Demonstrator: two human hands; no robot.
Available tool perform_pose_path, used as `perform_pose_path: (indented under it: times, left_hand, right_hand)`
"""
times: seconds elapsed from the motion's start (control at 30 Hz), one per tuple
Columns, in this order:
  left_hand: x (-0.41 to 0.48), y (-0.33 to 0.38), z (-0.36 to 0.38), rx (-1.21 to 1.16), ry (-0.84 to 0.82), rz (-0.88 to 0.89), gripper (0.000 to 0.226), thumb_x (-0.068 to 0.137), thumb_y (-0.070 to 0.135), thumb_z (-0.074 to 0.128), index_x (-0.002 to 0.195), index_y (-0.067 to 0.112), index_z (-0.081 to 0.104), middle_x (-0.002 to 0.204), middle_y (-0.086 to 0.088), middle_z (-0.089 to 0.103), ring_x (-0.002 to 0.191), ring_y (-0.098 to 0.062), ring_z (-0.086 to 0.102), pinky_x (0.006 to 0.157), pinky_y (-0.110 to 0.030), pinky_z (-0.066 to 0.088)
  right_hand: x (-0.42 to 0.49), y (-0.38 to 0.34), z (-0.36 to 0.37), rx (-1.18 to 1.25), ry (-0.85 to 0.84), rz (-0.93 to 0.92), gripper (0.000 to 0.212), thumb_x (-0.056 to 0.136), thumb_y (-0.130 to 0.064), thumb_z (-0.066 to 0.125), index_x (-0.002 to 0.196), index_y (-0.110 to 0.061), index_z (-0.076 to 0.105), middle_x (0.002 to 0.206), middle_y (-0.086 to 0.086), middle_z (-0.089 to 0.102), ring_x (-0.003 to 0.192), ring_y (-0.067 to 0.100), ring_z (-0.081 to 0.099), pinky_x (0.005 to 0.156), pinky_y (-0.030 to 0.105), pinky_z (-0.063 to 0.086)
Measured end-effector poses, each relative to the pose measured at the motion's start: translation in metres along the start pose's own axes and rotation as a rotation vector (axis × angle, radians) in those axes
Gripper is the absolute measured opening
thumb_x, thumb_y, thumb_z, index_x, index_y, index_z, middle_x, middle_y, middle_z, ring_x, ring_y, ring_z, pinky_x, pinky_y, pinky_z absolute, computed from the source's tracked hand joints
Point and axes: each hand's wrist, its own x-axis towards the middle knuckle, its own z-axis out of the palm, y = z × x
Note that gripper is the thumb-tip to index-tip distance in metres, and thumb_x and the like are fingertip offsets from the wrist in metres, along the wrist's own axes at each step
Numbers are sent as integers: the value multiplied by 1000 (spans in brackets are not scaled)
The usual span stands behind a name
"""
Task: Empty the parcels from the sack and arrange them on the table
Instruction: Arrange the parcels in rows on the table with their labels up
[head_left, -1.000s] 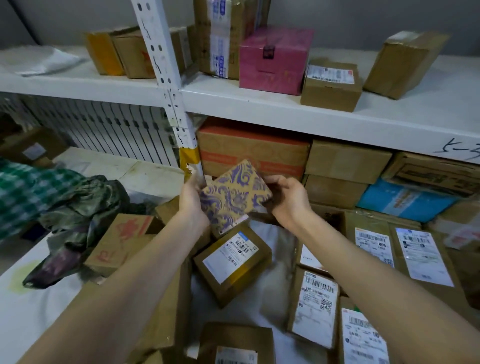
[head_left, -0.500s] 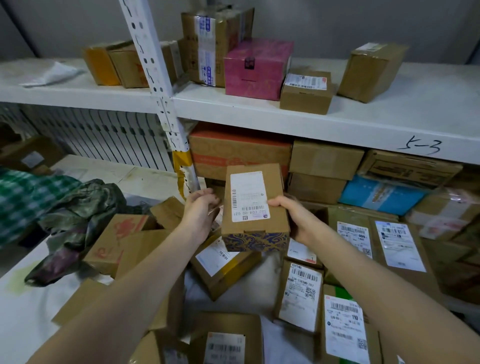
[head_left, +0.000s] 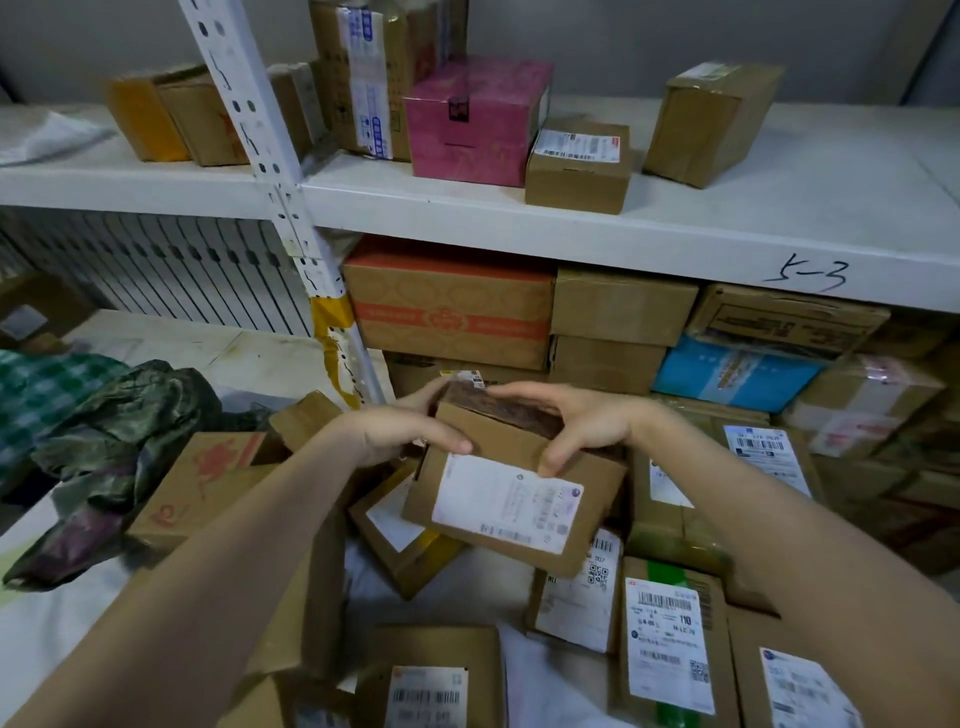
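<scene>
Cardboard parcel (head_left: 514, 499) gripped at edges, crowded table (head_left: 47, 618)

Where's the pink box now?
Head view, upper centre: the pink box sits on the white shelf, between a tall taped carton to its left and a small labelled box to its right.

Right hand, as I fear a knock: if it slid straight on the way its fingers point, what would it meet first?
The right hand points leftward over the held parcel; likely it would first meet the left hand gripping the same far end, though depth is unclear.
</scene>
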Motion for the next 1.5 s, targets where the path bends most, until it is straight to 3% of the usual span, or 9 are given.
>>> perform_pose_path:
  times: [0.2, 0.3, 0.37, 0.6, 0.7, 0.83, 1.1, 1.3, 1.5]
  left_hand:
    - [-3, -6, -2, -657, 551, 0, 53, 71, 28, 78, 117, 20, 52, 119, -9, 60, 107, -28, 54, 89, -49, 46]
    - [-4, -1, 7, -979, 480, 34, 31, 81, 31, 69, 108, 20, 57, 118, -11, 61, 111, -33, 54, 94, -62, 42]
    - [1, 3, 19, -996, 392, 26, 39, 81, 33, 68, 116, 18, 57, 122, -13, 61, 113, -34, 54, 94, -62, 42]
    - [18, -29, 19, -628, 427, -105, 84, 80, 75, 42, 143, 20, 34, 145, -7, 43, 136, -31, 37, 113, -57, 15]
    - [40, -61, 19, 74, 606, -390, 85, 85, 62, 50, 148, 10, 26, 148, -14, 39, 133, -33, 40, 112, -46, 33]
    - [40, -86, 38, 738, 332, -580, 132, 63, 58, 77, 151, 17, -13, 156, -17, 9, 143, -39, 13, 114, -53, 24]
    - [62, -71, 54, 714, 510, -621, 126, 57, 75, 69, 151, 21, 5, 152, -18, 18, 139, -39, 19, 110, -50, 27]
    - [106, -40, 72, 425, 637, -623, 105, 59, 78, 59, 139, 16, 30, 140, -17, 41, 129, -36, 37, 104, -43, 35]
    - [136, -39, 93, 430, 721, -621, 118, 56, 78, 64, 147, 18, 20, 139, -20, 33, 127, -35, 35, 101, -49, 34]
  right_hand:
    - [9, 4, 11, 323, 1146, 109, 97, 65, -36, 86, 145, -18, 32, 146, 5, 40, 131, 20, 43, 108, 39, 39]
    - [20, 9, 30, 1029, 649, 143, 124, 47, -56, 89, 148, -18, 28, 144, 11, 48, 129, 28, 49, 112, 50, 35]
    - [23, 5, 42, 1171, 440, 79, 101, 54, -55, 84, 140, -19, 45, 136, 9, 57, 126, 28, 52, 112, 52, 32]
    - [14, 16, 39, 1143, 663, 106, 47, 83, -24, 69, 127, -16, 57, 116, 8, 69, 109, 26, 63, 80, 39, 52]
    - [-1, 24, 32, 968, 729, 181, 38, 79, -24, 74, 114, -22, 59, 108, 4, 71, 105, 24, 63, 86, 40, 51]
    - [-19, 27, 23, 878, 759, 179, 32, 79, -22, 75, 105, -26, 57, 105, 2, 70, 99, 20, 65, 86, 39, 53]
    - [-37, 53, 16, 962, 745, 207, 74, 68, -28, 81, 134, -18, 49, 111, 6, 72, 104, 26, 67, 91, 46, 53]
    - [-71, 64, 9, 1044, 670, 177, 15, 88, -20, 61, 103, -19, 63, 89, 0, 77, 86, 19, 70, 72, 35, 52]
    - [-100, 85, 6, 1201, 775, 170, 36, 75, -26, 65, 110, -19, 60, 97, 5, 75, 99, 27, 66, 80, 44, 52]
